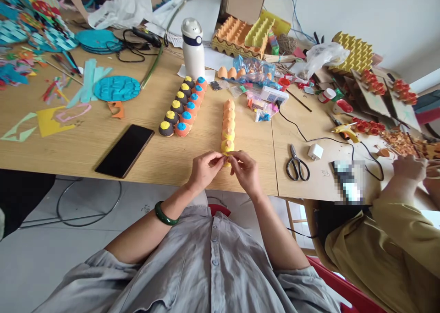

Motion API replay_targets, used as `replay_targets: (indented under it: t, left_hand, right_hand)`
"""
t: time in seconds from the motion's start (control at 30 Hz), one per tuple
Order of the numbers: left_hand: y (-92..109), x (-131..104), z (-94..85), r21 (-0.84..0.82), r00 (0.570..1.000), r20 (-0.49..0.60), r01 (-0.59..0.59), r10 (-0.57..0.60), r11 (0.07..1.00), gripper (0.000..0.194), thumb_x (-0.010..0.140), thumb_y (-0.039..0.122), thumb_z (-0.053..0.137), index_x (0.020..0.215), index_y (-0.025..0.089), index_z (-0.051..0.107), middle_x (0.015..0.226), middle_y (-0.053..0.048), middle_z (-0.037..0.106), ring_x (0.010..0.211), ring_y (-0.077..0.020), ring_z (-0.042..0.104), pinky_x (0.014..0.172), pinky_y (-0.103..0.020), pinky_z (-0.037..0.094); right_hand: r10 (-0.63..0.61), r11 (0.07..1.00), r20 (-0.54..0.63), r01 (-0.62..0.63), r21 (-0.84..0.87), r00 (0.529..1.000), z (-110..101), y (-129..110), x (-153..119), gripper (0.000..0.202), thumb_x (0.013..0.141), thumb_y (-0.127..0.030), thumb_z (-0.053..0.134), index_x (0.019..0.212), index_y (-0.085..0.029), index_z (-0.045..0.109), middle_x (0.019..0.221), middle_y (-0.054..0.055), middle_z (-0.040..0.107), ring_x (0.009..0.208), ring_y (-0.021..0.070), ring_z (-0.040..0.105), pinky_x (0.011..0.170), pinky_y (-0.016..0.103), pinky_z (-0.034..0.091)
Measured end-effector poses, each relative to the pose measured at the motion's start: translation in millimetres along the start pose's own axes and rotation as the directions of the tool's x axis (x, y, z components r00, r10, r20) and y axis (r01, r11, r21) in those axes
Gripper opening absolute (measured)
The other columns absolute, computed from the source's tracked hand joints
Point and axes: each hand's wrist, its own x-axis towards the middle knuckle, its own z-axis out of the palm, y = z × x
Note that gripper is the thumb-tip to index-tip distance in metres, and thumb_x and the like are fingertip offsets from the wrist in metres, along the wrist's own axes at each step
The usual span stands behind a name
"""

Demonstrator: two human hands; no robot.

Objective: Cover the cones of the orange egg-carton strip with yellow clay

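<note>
A narrow strip of egg-carton cups (228, 113) runs away from me on the table, orange at its far part and covered in yellow at its near part. Over the near end, my left hand (206, 167) and my right hand (244, 171) meet with fingertips pinched. Between them is a small bit of yellow, soft-looking clay (227, 154), partly hidden by the fingers. To the left stand two finished-looking rows of cups: a black row with yellow tops (177, 106) and an orange row with blue tops (191, 107).
A dark phone (124, 151) lies to the left, scissors (297, 163) and a white charger (315, 151) to the right. Behind are a white bottle (193, 49), a power strip (274, 95) and egg trays (237, 35). A co-worker's hands (410, 171) are at far right, near a glue gun (346, 130).
</note>
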Motion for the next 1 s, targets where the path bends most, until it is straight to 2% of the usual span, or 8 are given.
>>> replay_targets:
  t: [0.17, 0.27, 0.37, 0.47, 0.63, 0.77, 0.87, 1.0]
  left_hand:
    - [2, 2, 2.3, 0.048, 0.999, 0.031, 0.012, -0.013, 0.999, 0.02, 0.091, 0.035, 0.068, 0.079, 0.019, 0.074, 0.078, -0.003, 0.078, 0.068, -0.0153, 0.069, 0.069, -0.025, 0.055]
    - [4, 1, 3.8, 0.046, 0.997, 0.06, 0.036, -0.039, 0.998, 0.02, 0.092, 0.033, 0.065, 0.083, 0.018, 0.075, 0.075, -0.003, 0.078, 0.065, -0.0153, 0.069, 0.068, -0.025, 0.056]
    - [5, 0, 4.4, 0.03, 0.995, 0.08, 0.052, -0.055, 0.998, 0.021, 0.095, 0.034, 0.064, 0.087, 0.018, 0.076, 0.08, -0.004, 0.079, 0.069, -0.0167, 0.072, 0.071, -0.026, 0.058]
    - [5, 0, 4.5, -0.035, 0.997, 0.055, 0.054, -0.052, 0.998, 0.026, 0.097, 0.039, 0.066, 0.105, 0.017, 0.078, 0.101, -0.009, 0.081, 0.085, -0.0192, 0.076, 0.079, -0.027, 0.062]
    - [5, 1, 7.5, -0.094, 0.996, 0.07, -0.041, 0.048, 0.995, 0.035, 0.092, 0.04, 0.075, 0.12, 0.019, 0.076, 0.119, -0.01, 0.075, 0.09, -0.0172, 0.075, 0.082, -0.027, 0.064]
    - [6, 1, 9.0, -0.07, 0.988, 0.051, -0.142, 0.145, 0.987, 0.02, 0.096, 0.037, 0.072, 0.101, 0.019, 0.08, 0.102, -0.007, 0.078, 0.085, -0.0164, 0.074, 0.08, -0.027, 0.062]
    - [7, 0, 6.5, -0.031, 0.978, 0.037, -0.204, 0.205, 0.979, 0.019, 0.099, 0.032, 0.068, 0.093, 0.02, 0.081, 0.095, -0.007, 0.08, 0.092, -0.0185, 0.075, 0.086, -0.03, 0.06]
    - [5, -3, 3.9, -0.145, 0.99, 0.085, -0.098, 0.111, 0.985, 0.021, 0.097, 0.036, 0.071, 0.105, 0.019, 0.082, 0.105, -0.009, 0.079, 0.092, -0.0189, 0.076, 0.084, -0.03, 0.064]
  right_hand:
    - [-0.01, 1.0, -0.049, 0.009, -0.022, 0.999, 1, 2, -5, 0.023, 0.094, -0.044, 0.072, 0.1, -0.024, 0.083, 0.085, 0.0, 0.066, 0.061, 0.0082, 0.061, 0.05, 0.02, 0.058]
    - [0.024, 1.0, -0.018, -0.024, 0.006, 1.0, 1, 4, -7, 0.024, 0.093, -0.045, 0.073, 0.099, -0.024, 0.083, 0.087, 0.001, 0.068, 0.063, 0.0091, 0.062, 0.051, 0.021, 0.058]
    - [0.118, 0.989, -0.079, -0.11, 0.104, 0.99, -3, 6, -5, 0.028, 0.089, -0.048, 0.077, 0.096, -0.022, 0.082, 0.082, 0.0, 0.069, 0.058, 0.0084, 0.06, 0.05, 0.022, 0.057]
    - [0.28, 0.93, -0.139, -0.232, 0.286, 0.95, -7, 6, -3, 0.035, 0.083, -0.053, 0.081, 0.087, -0.018, 0.08, 0.069, -0.003, 0.063, 0.052, 0.0072, 0.051, 0.045, 0.022, 0.052]
    - [0.396, 0.833, -0.009, -0.356, 0.423, 0.918, -6, 3, -4, 0.046, 0.075, -0.058, 0.086, 0.068, -0.017, 0.069, 0.059, -0.005, 0.056, 0.047, 0.0055, 0.043, 0.039, 0.02, 0.044]
    - [0.383, 0.851, 0.018, -0.36, 0.382, 0.924, -1, 0, -8, 0.047, 0.079, -0.06, 0.083, 0.066, -0.017, 0.067, 0.059, -0.004, 0.056, 0.048, 0.0062, 0.044, 0.039, 0.019, 0.044]
    - [0.387, 0.856, 0.057, -0.382, 0.349, 0.92, -2, -1, -11, 0.049, 0.083, -0.062, 0.078, 0.066, -0.017, 0.068, 0.062, -0.002, 0.059, 0.049, 0.0073, 0.049, 0.04, 0.02, 0.049]
    - [0.404, 0.823, 0.086, -0.403, 0.4, 0.911, -3, -1, -13, 0.045, 0.078, -0.058, 0.085, 0.069, -0.016, 0.071, 0.064, -0.002, 0.062, 0.051, 0.0075, 0.052, 0.042, 0.021, 0.052]
